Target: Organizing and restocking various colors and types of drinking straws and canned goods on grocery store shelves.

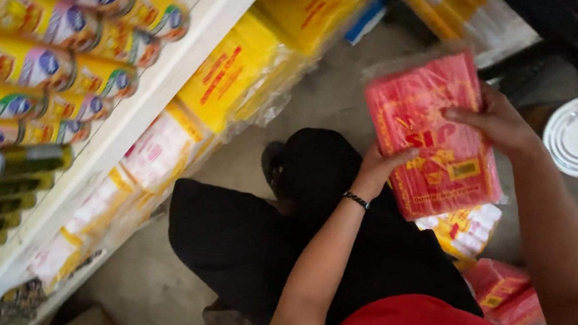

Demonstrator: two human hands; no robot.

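- Two hands grip one red packet (434, 132), raised above the floor beside the shelf (167, 74).
- Left hand (380, 165) clasps its lower edge.
- Right hand (496, 122) clasps its right side.

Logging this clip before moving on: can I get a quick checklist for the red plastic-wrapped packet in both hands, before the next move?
1. Left hand grips the flat red plastic-wrapped packet at its lower left edge: ok.
2. Right hand holds its right edge: ok.
3. Packet clear of the concrete floor: ok.
4. Wrapper intact: cannot tell.
5. Room on the low white shelf among the yellow packets: cannot tell.
6. More red packets within reach by the right arm: ok.
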